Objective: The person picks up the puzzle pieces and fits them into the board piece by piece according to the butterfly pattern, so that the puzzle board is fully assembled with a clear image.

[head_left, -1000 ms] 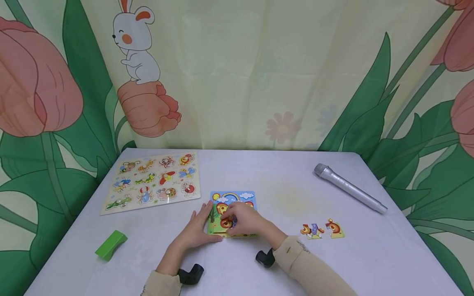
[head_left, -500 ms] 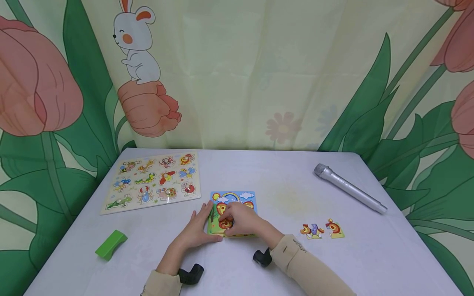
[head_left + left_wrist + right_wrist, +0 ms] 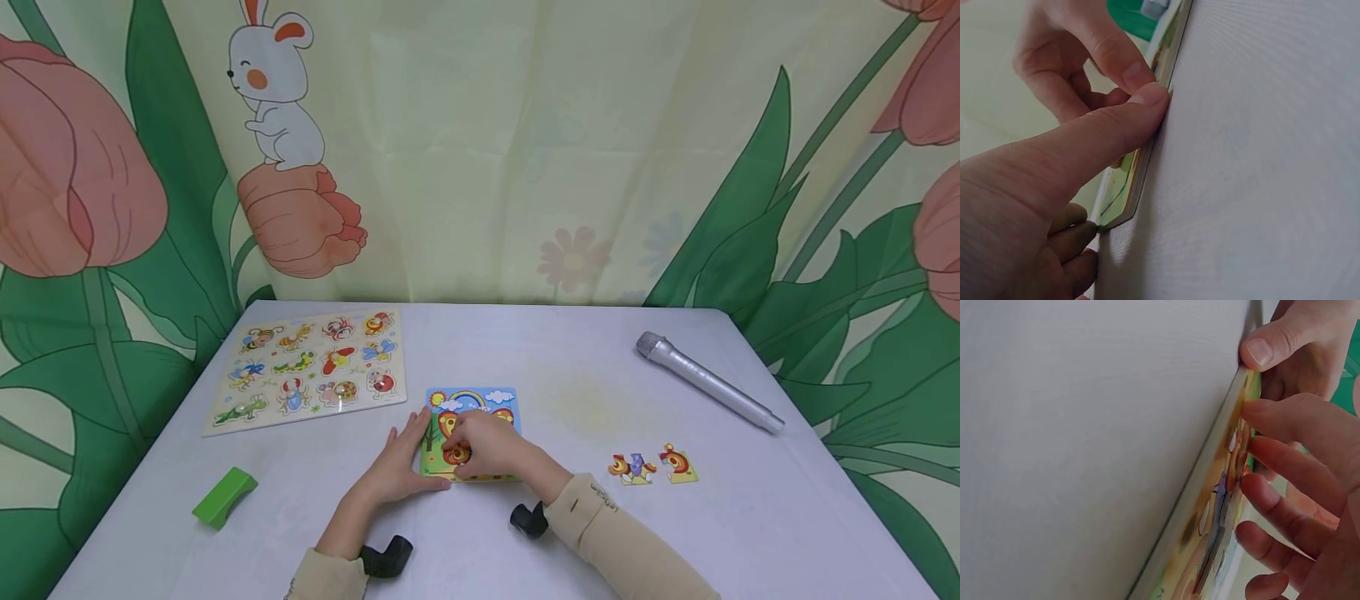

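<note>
A small colourful puzzle board (image 3: pixel 471 398), with bears and a rainbow on it, lies flat at the middle of the table. My left hand (image 3: pixel 397 467) holds its near left corner, thumb along the near edge and fingers along the left side. Over the board my right hand (image 3: pixel 491 442) has its thumb and fingertips at a bear puzzle piece (image 3: pixel 456 455). Seen from the right wrist, bent fingers (image 3: pixel 1263 490) reach down to the picture, and a piece (image 3: pixel 1215 534) stands slightly proud of the surface. The hand covers much of the board's right half.
Two loose bear pieces (image 3: pixel 633 468) (image 3: pixel 678 463) lie to the right. Behind them rests a silver microphone (image 3: pixel 705 379). A large insect puzzle board (image 3: pixel 307 367) occupies the back left, and a green arched block (image 3: pixel 225 497) sits at the front left of the white table (image 3: pixel 540 342).
My right hand has shifted slightly left over the board, and a purple patch by its fingertips is now covered in the head view. My left hand and the board have stayed put.
</note>
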Available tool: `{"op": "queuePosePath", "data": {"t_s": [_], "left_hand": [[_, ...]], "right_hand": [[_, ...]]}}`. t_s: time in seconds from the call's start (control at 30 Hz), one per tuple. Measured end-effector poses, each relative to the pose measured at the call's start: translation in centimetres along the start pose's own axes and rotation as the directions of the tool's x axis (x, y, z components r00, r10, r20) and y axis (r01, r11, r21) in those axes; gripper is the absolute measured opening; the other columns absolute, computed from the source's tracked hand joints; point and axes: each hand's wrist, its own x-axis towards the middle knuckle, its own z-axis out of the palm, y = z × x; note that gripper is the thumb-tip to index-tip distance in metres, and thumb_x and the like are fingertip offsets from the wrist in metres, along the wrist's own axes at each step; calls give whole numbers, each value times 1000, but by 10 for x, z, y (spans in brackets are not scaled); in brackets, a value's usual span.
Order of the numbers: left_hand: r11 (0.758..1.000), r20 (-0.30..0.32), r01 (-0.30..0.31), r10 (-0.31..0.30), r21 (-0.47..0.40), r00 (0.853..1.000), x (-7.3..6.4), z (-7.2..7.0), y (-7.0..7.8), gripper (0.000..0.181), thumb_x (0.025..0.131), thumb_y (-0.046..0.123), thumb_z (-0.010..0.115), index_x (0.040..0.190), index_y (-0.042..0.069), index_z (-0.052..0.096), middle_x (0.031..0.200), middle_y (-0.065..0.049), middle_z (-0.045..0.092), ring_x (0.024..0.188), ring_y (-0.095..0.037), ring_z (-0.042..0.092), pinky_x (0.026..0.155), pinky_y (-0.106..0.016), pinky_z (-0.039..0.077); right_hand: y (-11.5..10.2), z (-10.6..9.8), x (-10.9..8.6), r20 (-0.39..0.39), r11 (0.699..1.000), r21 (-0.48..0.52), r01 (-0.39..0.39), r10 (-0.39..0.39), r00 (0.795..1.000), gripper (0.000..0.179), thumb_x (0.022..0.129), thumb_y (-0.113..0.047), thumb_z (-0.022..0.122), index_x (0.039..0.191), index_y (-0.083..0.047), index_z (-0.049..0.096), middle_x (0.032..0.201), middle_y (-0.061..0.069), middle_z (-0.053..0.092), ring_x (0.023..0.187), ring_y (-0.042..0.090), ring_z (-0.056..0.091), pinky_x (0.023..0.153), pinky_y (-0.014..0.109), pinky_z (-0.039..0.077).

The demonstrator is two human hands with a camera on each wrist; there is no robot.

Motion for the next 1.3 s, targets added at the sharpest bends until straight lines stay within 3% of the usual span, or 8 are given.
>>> {"op": "queuePosePath", "data": {"t_s": [0.27,0.47,0.63,0.8,0.97,1.3], "left_hand": [[1000,-4,-4,4,-13,1000,0,-1,0,105,66,36,81,144,1,21,149,-13,21,138,-29,12,111,-48,2],[1000,-2,-10,10,-16,1000,0,-1,1,105,66,36,81,144,1,21,149,-14,21,138,-30,12,111,-49,2],[1000,-7,-7,7,-10,1000,-1,-1,1,105,65,36,81,144,1,22,149,-15,22,138,-30,12,111,-49,2],[1000,-11,-8,8,-1,1000,0,0,1,105,65,36,81,144,1,22,149,-15,22,138,-30,12,111,-49,2],[1000,-16,-8,8,5,1000,0,1,1,105,65,36,81,144,1,22,148,-16,22,138,-30,13,111,-49,2],[1000,-22,-4,4,7,1000,1,1,0,106,65,37,81,144,1,21,149,-16,21,138,-31,12,111,-48,2]], "right_hand": [[2,1,1,8,1000,-7,29,-29,1000,29,70,-19,77,99,-14,73,94,-6,60,83,6,48,67,16,44],[5,2,0,-19,996,79,48,-46,999,28,70,-17,77,97,-11,72,90,-7,63,82,6,51,70,16,44],[8,2,-2,-20,984,178,7,-3,1000,29,71,-19,77,99,-12,72,93,-8,63,85,7,53,73,17,45],[13,0,-7,-55,968,250,-1,15,998,33,71,-20,78,101,-10,71,91,-4,63,79,11,53,66,17,44],[18,-4,-17,-109,962,268,49,-20,994,34,72,-21,78,103,-9,70,89,-1,63,75,16,53,60,18,43],[32,-21,-44,-200,941,327,92,-26,979,33,73,-16,77,104,-7,69,94,5,66,78,26,55,68,36,48]]}}
